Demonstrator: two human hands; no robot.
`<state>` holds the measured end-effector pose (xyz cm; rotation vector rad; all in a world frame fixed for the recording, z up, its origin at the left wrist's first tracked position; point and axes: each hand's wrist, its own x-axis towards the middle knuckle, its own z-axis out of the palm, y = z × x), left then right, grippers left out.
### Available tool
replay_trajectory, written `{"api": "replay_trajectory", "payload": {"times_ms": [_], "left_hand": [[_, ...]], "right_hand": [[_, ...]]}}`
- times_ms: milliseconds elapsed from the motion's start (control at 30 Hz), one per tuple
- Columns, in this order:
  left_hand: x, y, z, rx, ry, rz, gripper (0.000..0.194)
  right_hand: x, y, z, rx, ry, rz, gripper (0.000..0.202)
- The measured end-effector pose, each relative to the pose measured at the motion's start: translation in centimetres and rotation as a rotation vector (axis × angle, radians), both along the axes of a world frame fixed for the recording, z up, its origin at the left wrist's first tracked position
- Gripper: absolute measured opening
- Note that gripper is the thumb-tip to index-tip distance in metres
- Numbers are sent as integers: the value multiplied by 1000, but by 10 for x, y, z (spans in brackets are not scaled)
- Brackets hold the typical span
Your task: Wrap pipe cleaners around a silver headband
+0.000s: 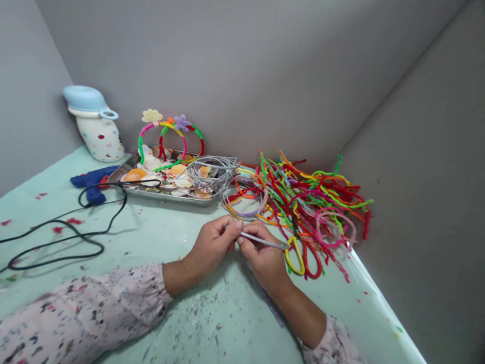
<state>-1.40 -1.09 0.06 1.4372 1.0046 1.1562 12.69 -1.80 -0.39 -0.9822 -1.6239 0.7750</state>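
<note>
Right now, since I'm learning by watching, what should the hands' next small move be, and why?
Probably slide the right hand along the grey strand toward its free end while the left hand pinches: both hands' fingertips meet at one end, leaving the rest jutting over the right hand, toward the scissors.

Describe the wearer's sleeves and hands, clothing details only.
The left sleeve and right sleeve are pale pink fabric, scattered with small dark and reddish flecks; the left one's cuff gathers at the wrist. The left hand and right hand show no gloves.
</note>
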Motion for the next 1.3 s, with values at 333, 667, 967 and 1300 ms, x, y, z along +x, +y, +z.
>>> {"api": "replay_trajectory", "payload": {"times_ms": [333, 667, 967, 1300], "left_hand": [[0, -2, 2, 10, 12, 47, 42], [1, -2, 4, -74, -82, 89, 42], [2, 4, 0, -81, -44, -58, 45], [4, 7, -3, -152, -79, -140, 41]], "right_hand": [[1, 1, 0, -38, -23, 45, 8], [-2, 1, -3, -340, 174, 171, 6], [10, 16, -13, -449, 499, 30, 19], [10, 19, -12, -510, 722, 34, 24]]}}
